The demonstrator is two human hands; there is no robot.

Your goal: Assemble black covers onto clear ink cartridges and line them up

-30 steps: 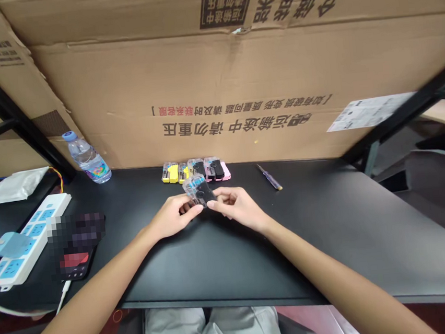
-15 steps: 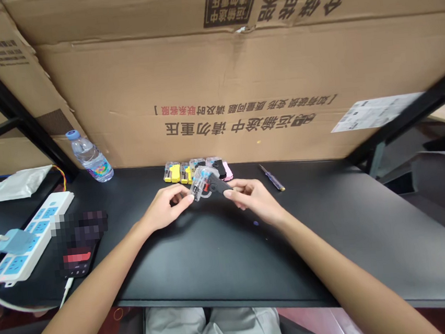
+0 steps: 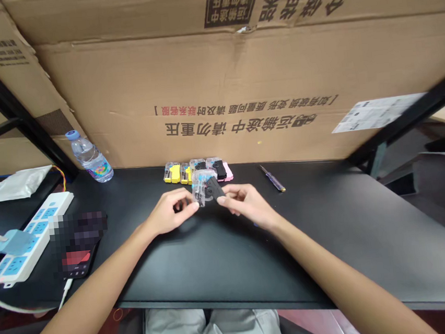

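A small folding toy gun point(image 3: 215, 187) with a clear body and a black handle is held up between my two hands, above the black desk. My left hand point(image 3: 174, 209) pinches the clear end with thumb and fingers. Around the tip of the black handle, the thumb and fingers of my right hand point(image 3: 248, 202) are closed. The handle is tilted and partly folded in toward the body. Behind it, against the cardboard, a row of several folded toy guns point(image 3: 175, 173) has yellow, black and pink parts; the held one hides some of them.
A screwdriver point(image 3: 273, 178) lies on the desk point(image 3: 216, 264) to the right. At left stand a water bottle point(image 3: 91, 157), a power strip point(image 3: 35, 232) and a phone point(image 3: 83, 248) on a cable. Large cardboard point(image 3: 237, 76) walls off the back.
The toy gun has folded up further, its black handle swinging in toward the clear body. My hands have come closer together, and the gun sits slightly lower.
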